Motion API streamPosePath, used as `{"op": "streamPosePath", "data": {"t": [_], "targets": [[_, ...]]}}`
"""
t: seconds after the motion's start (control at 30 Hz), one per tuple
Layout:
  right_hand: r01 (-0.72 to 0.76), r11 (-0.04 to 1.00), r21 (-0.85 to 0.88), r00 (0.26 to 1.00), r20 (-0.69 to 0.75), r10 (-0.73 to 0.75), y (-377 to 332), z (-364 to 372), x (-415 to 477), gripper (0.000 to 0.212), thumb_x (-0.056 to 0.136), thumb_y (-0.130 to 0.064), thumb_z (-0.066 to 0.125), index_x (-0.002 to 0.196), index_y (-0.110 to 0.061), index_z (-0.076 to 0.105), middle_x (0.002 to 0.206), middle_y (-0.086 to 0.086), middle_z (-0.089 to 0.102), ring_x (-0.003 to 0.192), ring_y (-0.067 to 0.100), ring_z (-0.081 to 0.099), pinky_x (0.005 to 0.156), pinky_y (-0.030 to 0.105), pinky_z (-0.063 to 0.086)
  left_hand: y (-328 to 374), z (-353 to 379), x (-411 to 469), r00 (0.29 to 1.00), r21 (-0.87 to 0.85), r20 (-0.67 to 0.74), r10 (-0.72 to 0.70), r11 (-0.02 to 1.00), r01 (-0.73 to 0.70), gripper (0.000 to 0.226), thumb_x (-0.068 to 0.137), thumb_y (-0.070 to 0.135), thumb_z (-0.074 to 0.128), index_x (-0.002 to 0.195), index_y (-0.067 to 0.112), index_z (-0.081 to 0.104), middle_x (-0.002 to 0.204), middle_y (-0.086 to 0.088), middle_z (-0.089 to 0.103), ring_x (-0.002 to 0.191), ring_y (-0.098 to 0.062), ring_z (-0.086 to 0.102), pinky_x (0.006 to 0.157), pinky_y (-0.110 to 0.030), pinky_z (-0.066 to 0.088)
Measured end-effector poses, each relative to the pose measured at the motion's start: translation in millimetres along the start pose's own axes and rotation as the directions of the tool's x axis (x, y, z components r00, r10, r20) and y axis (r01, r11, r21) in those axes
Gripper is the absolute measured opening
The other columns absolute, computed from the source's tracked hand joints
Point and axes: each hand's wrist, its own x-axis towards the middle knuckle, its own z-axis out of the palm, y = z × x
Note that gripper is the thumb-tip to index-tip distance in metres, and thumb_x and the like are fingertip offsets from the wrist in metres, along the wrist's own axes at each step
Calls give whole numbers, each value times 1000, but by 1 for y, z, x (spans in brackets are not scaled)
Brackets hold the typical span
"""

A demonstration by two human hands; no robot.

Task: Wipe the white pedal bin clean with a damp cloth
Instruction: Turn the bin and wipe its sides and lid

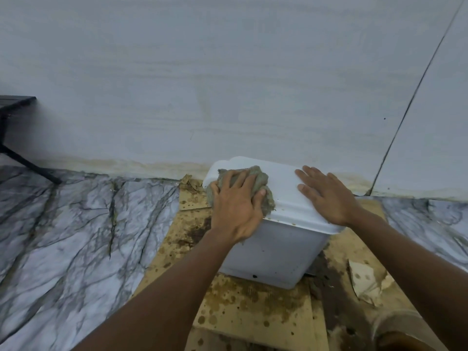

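A white pedal bin (276,249) stands against the wall on stained cardboard, its lid (283,183) closed. A crumpled grey-green cloth (260,179) lies on the left part of the lid. My left hand (236,203) presses down on the cloth, with the fingers spread over it and curled around its edges. My right hand (326,196) rests flat on the right side of the lid, fingers straight and holding nothing. Small dark specks show along the lid's front edge and low on the bin's front wall.
Wet, stained cardboard (253,307) covers the floor under and around the bin, with a torn piece (367,279) at the right. Marble-patterned floor (76,236) lies to the left and right. A pale wall (228,97) rises behind. A dark furniture leg (22,158) stands far left.
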Motion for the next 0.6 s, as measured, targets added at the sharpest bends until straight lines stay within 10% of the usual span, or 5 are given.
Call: {"op": "streamPosePath", "data": {"t": [0.6], "targets": [[5,1000,30,1000,-15,-4,6,3,-7,76,92,-70,8,157,-33,19,166,-8,12,153,8,7,123,34,1,54,37,-23,999,139,-15,37,990,-35,45,103,38,29,140,21,47,146,-5,50,139,-26,38,113,-54,14]]}}
